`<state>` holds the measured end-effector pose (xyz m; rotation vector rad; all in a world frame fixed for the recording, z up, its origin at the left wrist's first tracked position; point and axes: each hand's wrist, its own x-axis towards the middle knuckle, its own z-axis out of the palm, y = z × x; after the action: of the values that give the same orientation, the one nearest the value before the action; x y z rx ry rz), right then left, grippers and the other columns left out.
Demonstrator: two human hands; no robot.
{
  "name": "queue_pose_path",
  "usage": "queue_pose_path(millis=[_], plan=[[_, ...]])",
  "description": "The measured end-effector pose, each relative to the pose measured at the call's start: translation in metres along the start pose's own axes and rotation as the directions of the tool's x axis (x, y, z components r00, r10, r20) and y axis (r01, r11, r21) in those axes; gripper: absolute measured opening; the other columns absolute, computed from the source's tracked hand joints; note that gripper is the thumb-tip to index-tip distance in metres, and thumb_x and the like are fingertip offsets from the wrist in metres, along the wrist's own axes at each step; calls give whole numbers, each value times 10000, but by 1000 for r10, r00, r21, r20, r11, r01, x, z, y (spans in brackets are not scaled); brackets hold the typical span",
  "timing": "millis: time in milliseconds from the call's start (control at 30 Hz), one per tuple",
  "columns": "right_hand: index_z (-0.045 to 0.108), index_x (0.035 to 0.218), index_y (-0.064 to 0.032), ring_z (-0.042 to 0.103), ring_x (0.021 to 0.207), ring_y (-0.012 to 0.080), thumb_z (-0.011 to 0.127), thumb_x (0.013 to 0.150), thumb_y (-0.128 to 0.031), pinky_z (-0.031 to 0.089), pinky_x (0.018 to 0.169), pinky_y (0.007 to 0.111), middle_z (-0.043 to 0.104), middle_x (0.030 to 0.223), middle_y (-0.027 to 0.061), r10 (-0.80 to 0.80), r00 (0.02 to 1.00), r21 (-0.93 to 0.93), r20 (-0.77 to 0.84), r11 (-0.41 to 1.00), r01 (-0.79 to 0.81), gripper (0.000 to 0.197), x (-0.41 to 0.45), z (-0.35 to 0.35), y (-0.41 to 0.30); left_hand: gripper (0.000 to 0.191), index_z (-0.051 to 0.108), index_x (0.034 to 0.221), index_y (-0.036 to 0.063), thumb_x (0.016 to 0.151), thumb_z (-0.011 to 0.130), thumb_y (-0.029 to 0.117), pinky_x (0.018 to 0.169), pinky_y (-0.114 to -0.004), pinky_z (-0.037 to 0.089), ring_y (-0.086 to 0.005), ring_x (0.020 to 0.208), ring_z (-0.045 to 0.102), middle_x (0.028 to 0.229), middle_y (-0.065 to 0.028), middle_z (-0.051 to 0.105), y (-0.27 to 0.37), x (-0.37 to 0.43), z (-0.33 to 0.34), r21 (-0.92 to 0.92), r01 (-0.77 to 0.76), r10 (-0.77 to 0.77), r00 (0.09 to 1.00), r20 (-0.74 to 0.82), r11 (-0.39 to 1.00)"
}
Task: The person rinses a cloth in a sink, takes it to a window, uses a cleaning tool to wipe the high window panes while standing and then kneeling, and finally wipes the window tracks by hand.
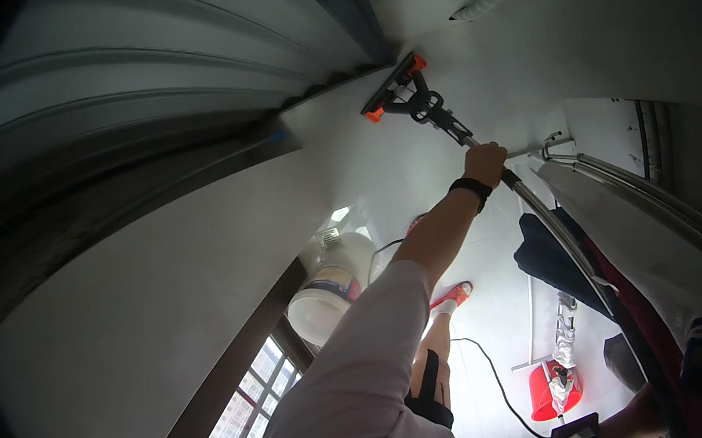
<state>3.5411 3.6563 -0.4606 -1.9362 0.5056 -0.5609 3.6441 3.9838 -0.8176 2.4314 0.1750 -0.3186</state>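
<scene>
My left hand (485, 161), with a black band at the wrist, is wrapped around the metal pole (547, 216) of a sponge mop. The mop's black head with orange end caps (397, 88) is raised, close to the smooth pale wall below the edge of a corrugated panel (171, 63); whether it touches the wall is unclear. Down at the lower right, my right hand (645, 409) is around the dark lower end of the same pole, dim and partly hidden. A black device (575, 433) with a cable is strapped at that wrist.
Hanging clothes (551, 252) and a metal rail (611, 171) crowd the right side. A red bucket (555, 391) with a white strip mop (564, 330) stands on the floor. A white bucket (320, 313) is beside the barred window (249, 405). A black cable (493, 366) crosses the floor near my red-shod foot (457, 296).
</scene>
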Motion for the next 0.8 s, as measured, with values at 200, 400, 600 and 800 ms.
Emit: queue_pose_path(millis=[200,400,600,800], plan=[[509,1057,-88,583,861,263,633,787,-258,506,748,366,589,939,98,82,997,115,-14,990,-80,342,-13,-116,43,67,572,735,86,676,605,93,660,-380,464,-272,767,584,732,-80,568,19,-16,9,-29,-111,111,993,27,993],[586,896,-84,599,702,250,468,852,-368,521,618,371,618,830,109,639,714,250,-286,769,-589,311,-99,-89,6,78,606,734,97,660,594,75,711,-374,455,-239,774,591,730,-60,590,60,5,36,138,-373,366,928,77,917],[598,803,-110,573,613,133,542,793,-389,428,535,259,629,714,48,843,533,373,-70,517,-770,285,-128,-65,87,16,591,697,124,686,595,113,769,-348,424,-214,794,581,737,-49,581,6,16,64,221,-244,206,962,179,944],[550,792,-66,488,567,89,491,823,-427,343,540,233,563,674,1,787,606,313,-115,608,-730,367,-132,-24,100,36,569,715,96,696,597,84,740,-336,462,-228,808,566,768,-54,555,-12,46,56,142,-137,127,989,74,980]])
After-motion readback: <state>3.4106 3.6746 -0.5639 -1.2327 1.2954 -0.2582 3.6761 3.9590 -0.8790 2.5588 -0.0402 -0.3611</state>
